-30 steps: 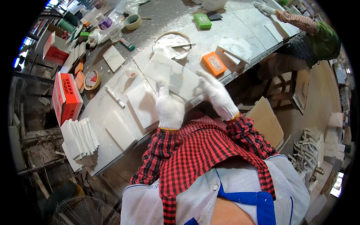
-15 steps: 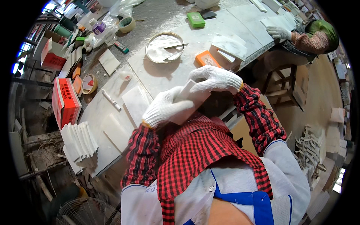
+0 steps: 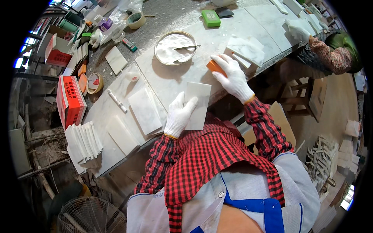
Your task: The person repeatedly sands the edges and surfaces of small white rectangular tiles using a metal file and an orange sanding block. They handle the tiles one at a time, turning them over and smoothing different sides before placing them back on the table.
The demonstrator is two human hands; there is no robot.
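Gloved in white knit, my left hand (image 3: 179, 115) grips the side of a thin white marble tile (image 3: 201, 106), thumb on its face, in front of my checked apron. My gloved right hand (image 3: 235, 80) reaches to the table, its fingers over an orange block (image 3: 215, 69) whose far side is covered by them. Left of that block stands a round bowl (image 3: 156, 47) of white powder or paste, with a metal blade (image 3: 189, 47) across it. Marble pieces (image 3: 248, 50) lie overlapped beyond my right hand. Another flat tile (image 3: 144, 112) rests left of my left hand.
A row of white tiles (image 3: 83, 143) and a red box (image 3: 70, 101) line the left side. A marker (image 3: 117, 101), a tape roll (image 3: 94, 82) and a green block (image 3: 211, 18) lie on the table. At right are a co-worker's gloved hand (image 3: 299, 32) and a wooden stool (image 3: 318, 97).
My right hand has left the tile and moved up to the orange block, taking hold of it. The tile, now in my left hand alone, has turned more upright in the picture.
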